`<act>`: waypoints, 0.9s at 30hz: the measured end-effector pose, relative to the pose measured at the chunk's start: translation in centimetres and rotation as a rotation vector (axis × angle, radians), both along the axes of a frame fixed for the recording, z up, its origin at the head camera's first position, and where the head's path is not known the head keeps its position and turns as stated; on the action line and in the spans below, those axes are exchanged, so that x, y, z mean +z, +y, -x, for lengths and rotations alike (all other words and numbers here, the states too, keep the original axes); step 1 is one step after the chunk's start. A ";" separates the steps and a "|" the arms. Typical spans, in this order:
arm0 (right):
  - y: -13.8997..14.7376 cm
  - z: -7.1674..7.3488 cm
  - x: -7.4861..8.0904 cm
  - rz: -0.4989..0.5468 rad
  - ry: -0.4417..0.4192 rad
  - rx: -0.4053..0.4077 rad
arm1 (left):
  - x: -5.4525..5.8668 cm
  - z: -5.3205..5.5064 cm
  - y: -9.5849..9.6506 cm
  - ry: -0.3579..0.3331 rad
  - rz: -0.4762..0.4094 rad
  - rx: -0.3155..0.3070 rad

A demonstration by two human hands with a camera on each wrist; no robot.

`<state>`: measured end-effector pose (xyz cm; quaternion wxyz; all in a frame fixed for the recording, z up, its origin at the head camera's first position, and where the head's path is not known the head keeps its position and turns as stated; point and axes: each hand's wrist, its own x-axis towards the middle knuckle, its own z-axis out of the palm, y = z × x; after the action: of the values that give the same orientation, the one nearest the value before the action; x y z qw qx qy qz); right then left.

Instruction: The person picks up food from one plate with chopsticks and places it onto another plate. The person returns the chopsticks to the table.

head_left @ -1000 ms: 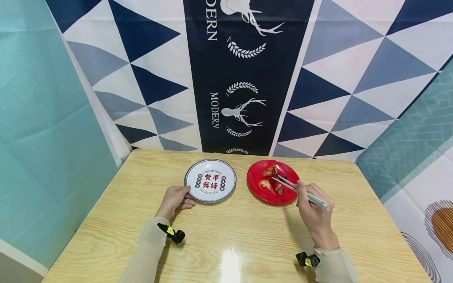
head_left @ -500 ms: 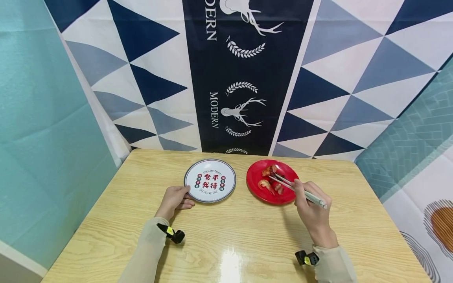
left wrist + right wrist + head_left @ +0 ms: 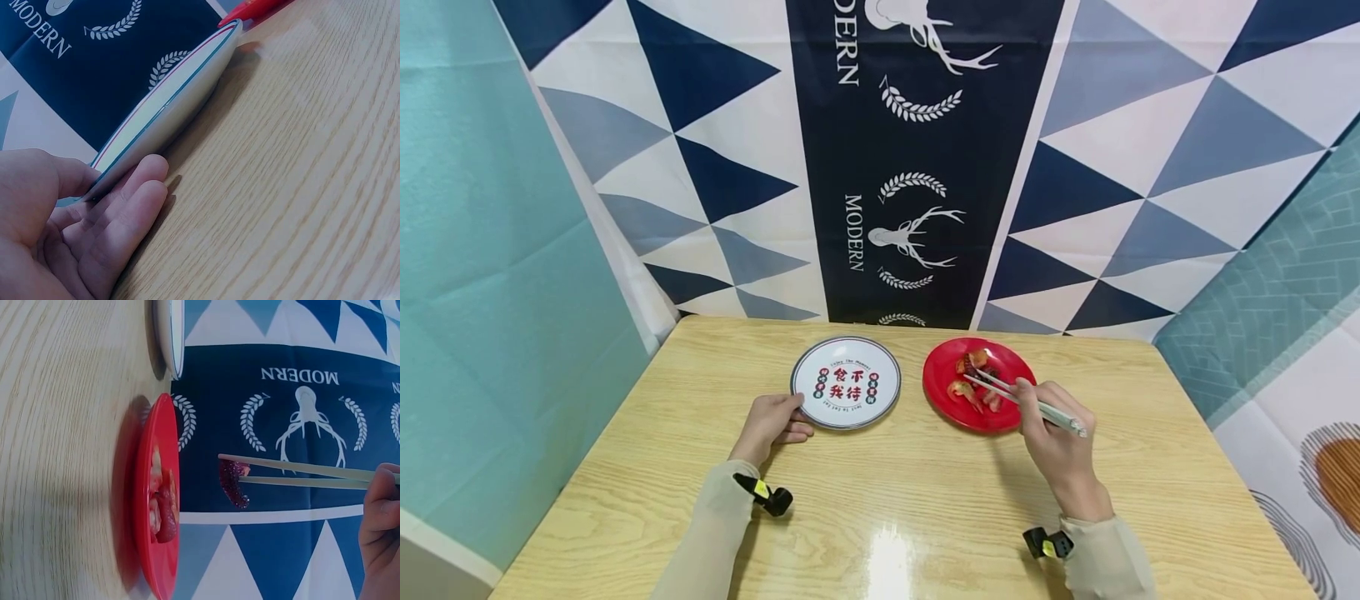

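My left hand [image 3: 771, 425] pinches the near left rim of a white plate [image 3: 805, 379] with printed red characters. In the left wrist view the thumb lies on top of the rim, with fingers underneath it. My right hand [image 3: 1063, 450] grips a pair of pale chopsticks [image 3: 300, 467] over a red plate [image 3: 938, 367]. Between the chopstick tips is a dark red, glossy, curled piece of food [image 3: 231, 481], raised off the red plate in the right wrist view. Several other food pieces lie on that plate, among them a pale orange curled one [image 3: 962, 390].
Both plates stand near the back of a wooden table [image 3: 850, 483], side by side with a small gap. Behind rises a patterned cloth [image 3: 760, 167] with triangles and a dark deer-print band. A teal panel [image 3: 512, 292] borders the left side.
The chopstick tips have closed together on the dark red piece, and it has been lifted. My right hand has shifted slightly left. My left hand and the white plate stay put.
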<state>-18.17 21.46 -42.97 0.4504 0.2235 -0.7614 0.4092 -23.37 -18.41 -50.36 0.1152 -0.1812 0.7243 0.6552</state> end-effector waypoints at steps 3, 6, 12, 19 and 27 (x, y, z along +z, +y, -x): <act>-0.2 0.1 0.0 -0.008 0.014 0.009 | 0.0 0.0 0.0 0.000 0.001 -0.001; -0.4 0.2 0.0 -0.013 0.015 0.018 | -0.1 0.0 0.0 -0.002 -0.003 -0.001; -0.7 0.1 0.2 -0.033 -0.021 0.027 | -0.2 0.0 0.0 0.003 0.000 -0.003; -0.8 0.3 0.4 -0.100 -0.045 0.086 | -0.2 0.1 0.0 0.002 -0.007 -0.005; -1.3 0.6 0.7 -0.143 -0.021 0.130 | -0.2 0.1 -0.1 -0.004 -0.013 -0.003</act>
<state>-18.75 20.14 -42.28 0.3975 0.2997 -0.7773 0.3847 -23.49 -18.50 -50.59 0.1187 -0.1807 0.7201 0.6593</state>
